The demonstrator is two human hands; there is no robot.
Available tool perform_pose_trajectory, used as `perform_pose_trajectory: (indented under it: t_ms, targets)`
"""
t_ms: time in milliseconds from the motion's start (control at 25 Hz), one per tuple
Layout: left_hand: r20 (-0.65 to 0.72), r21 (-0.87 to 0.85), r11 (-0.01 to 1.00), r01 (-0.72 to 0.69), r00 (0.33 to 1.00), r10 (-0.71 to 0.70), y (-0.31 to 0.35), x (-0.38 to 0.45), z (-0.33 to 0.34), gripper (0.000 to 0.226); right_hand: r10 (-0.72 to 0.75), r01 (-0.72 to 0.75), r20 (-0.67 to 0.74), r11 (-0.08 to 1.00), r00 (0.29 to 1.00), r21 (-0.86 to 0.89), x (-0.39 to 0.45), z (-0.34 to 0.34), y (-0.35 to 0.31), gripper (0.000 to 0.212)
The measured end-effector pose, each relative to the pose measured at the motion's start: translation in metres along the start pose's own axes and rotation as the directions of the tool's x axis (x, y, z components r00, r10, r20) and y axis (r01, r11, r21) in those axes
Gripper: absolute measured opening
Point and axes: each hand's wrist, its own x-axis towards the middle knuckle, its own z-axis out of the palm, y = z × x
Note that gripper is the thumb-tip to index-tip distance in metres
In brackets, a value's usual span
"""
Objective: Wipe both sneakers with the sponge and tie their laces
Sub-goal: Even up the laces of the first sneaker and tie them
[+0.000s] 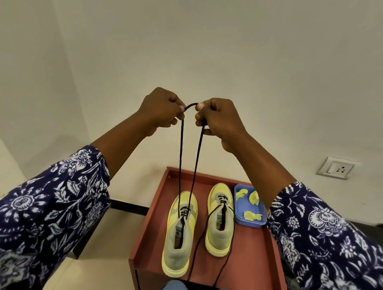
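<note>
Both hands, left hand (160, 109) and right hand (221, 118), are pinching the left sneaker's (179, 235) black laces (180, 153) with curled fingers (177, 107), pulling them up taut.

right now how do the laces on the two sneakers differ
The left sneaker has its laces pulled up taut, both ends pinched by the left hand and right hand. The right sneaker has its laces slack, untied, trailing over the red table. Both pairs are black, on matching yellow-grey sneakers.

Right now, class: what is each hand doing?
Left hand: pinches the left sneaker's black lace.
Right hand: pinches the same lace's other end.
</note>
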Motion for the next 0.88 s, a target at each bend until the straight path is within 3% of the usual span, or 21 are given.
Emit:
perform_pose_trajectory:
  t_ms: [200, 440, 560, 680, 760, 880]
  targets:
    - [-0.153, 0.26, 0.938, -0.231, 0.949, 0.276, 0.01, 0.0, -0.006, 0.011, -0.019, 0.02, -0.067, 1.0, 0.998, 0.02, 0.005, -0.002, -0.017, 0.015]
    - [-0.213, 0.354, 0.879, -0.321, 0.887, 0.41, 0.019, 0.0, -0.003, 0.016, -0.075, 0.075, -0.12, 0.997, 0.99, -0.01, 0.003, -0.003, -0.033, 0.011]
    - [-0.249, 0.173, 0.928, -0.331, 0.897, 0.367, 0.024, -0.003, 0.001, 0.025, -0.098, 0.096, -0.141, 0.995, 0.985, -0.021, 0.003, -0.005, -0.035, 0.01]
    - [-0.235, -0.289, 0.942, -0.173, 0.966, 0.105, 0.026, -0.001, 0.005, 0.044, -0.098, 0.098, -0.165, 0.995, 0.982, -0.008, 0.003, -0.006, -0.035, 0.007]
    - [-0.19, -0.429, 0.899, -0.09, 0.982, 0.008, 0.026, 0.0, 0.007, 0.03, -0.1, 0.099, -0.186, 0.995, 0.977, -0.015, 0.003, -0.006, -0.035, 0.007]
    - [-0.155, -0.433, 0.896, -0.095, 0.987, 0.029, 0.028, -0.003, 0.008, 0.005, -0.142, 0.126, -0.212, 0.988, 0.967, -0.085, 0.004, -0.007, -0.037, 0.008]
